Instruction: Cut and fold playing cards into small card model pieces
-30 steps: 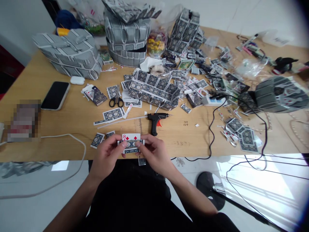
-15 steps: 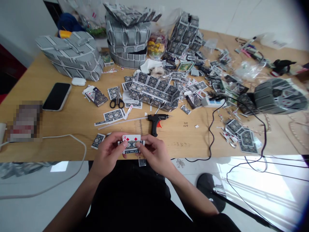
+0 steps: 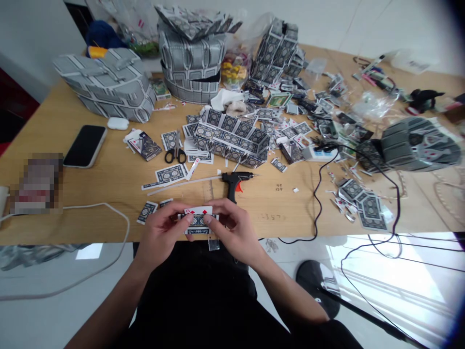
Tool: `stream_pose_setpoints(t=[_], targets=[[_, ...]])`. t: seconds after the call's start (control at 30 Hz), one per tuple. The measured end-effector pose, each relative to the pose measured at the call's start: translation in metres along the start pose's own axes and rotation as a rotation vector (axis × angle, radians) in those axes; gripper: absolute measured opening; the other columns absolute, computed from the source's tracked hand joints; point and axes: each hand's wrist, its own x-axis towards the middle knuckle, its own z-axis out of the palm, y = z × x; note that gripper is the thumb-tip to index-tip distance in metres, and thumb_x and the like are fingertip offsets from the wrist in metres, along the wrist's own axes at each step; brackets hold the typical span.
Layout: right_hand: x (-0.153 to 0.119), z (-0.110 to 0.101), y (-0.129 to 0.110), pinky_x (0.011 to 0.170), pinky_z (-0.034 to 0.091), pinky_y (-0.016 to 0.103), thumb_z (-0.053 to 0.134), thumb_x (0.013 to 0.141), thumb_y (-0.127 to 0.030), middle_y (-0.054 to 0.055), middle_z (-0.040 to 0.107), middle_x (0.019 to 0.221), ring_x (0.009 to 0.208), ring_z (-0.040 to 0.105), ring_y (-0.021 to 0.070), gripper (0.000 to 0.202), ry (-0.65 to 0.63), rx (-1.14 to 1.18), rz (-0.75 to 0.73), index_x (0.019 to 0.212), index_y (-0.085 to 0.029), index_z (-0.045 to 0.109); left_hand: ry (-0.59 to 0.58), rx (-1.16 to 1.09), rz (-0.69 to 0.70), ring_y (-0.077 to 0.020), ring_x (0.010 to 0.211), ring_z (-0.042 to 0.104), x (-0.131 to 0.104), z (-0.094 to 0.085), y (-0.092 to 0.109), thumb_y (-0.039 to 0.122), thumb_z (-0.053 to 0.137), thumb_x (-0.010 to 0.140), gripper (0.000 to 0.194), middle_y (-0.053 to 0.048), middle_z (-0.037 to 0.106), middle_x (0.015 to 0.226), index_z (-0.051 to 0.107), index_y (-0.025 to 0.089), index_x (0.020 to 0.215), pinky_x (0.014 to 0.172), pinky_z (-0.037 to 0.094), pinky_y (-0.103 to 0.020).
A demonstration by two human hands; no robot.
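You have both hands closed on a small bundle of playing cards (image 3: 198,221), your left hand (image 3: 162,231) pinching its left end and your right hand (image 3: 230,227) its right end. Its long axis runs left to right, roughly parallel to the front edge of the table (image 3: 290,225). The patterned back faces up toward you, and a white strip with red diamonds shows along the far side. The bundle sits over that front edge, beside a clear ruler (image 3: 213,244) that juts past it. Your forearms come in from the lower left and lower right and converge; your thumbs lie on top, tips angled inward, fingers curled behind. Just beyond your right hand lies a glue gun (image 3: 232,182).
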Motion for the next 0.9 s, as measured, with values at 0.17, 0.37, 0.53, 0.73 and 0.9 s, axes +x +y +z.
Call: stream_pose_setpoints(t=[0.17,0.37,0.53,0.73,0.9], targets=[[0.002,0.002,0.002,0.063,0.053,0.028,0.076,0.096,-0.032,0.005,0.079,0.092,0.075,0.070,0.0165,0.015,0.031,-0.015,-0.049,0.107,-0.021,0.077,0.020,0.024,-0.006,-0.0165,0.069,0.067,-0.004,0.003,0.000,0.032,0.083,0.092,0.012,-0.001,0.071,0.085,0.083,0.022,0.099,0.050,0.069,-0.028],[0.002,0.003,0.001,0.061,0.051,0.029,0.075,0.095,-0.028,0.005,0.081,0.089,0.070,0.067,0.0163,0.011,0.068,-0.045,-0.079,0.098,-0.023,0.084,0.074,0.086,0.021,-0.0191,0.076,0.071,-0.008,0.005,-0.001,0.034,0.081,0.093,0.012,-0.003,0.074,0.093,0.083,0.024,0.100,0.057,0.068,-0.028],[0.003,0.002,0.000,0.071,0.057,0.031,0.069,0.093,-0.015,0.004,0.083,0.092,0.085,0.076,0.0196,0.022,0.064,-0.028,-0.164,0.086,-0.027,0.086,-0.016,0.115,0.073,-0.0222,0.092,0.074,-0.009,0.001,-0.001,0.028,0.072,0.099,0.018,-0.008,0.073,0.103,0.082,0.022,0.086,0.071,0.067,-0.028],[-0.002,0.002,0.004,0.082,0.063,0.035,0.064,0.094,-0.009,0.004,0.085,0.101,0.093,0.080,0.0217,0.031,0.141,-0.202,-0.297,0.091,-0.029,0.087,-0.005,-0.083,0.058,-0.0212,0.095,0.071,-0.013,0.009,-0.001,0.033,0.073,0.100,0.023,-0.006,0.069,0.115,0.072,0.026,0.122,0.071,0.070,-0.032],[-0.004,0.007,0.006,0.085,0.067,0.036,0.061,0.097,-0.008,0.005,0.085,0.105,0.097,0.082,0.0222,0.034,0.165,-0.300,-0.410,0.094,-0.030,0.088,0.095,0.006,-0.079,-0.0165,0.069,0.074,-0.014,0.018,-0.005,0.045,0.079,0.096,0.034,-0.003,0.073,0.100,0.066,0.024,0.120,0.059,0.064,-0.026]])
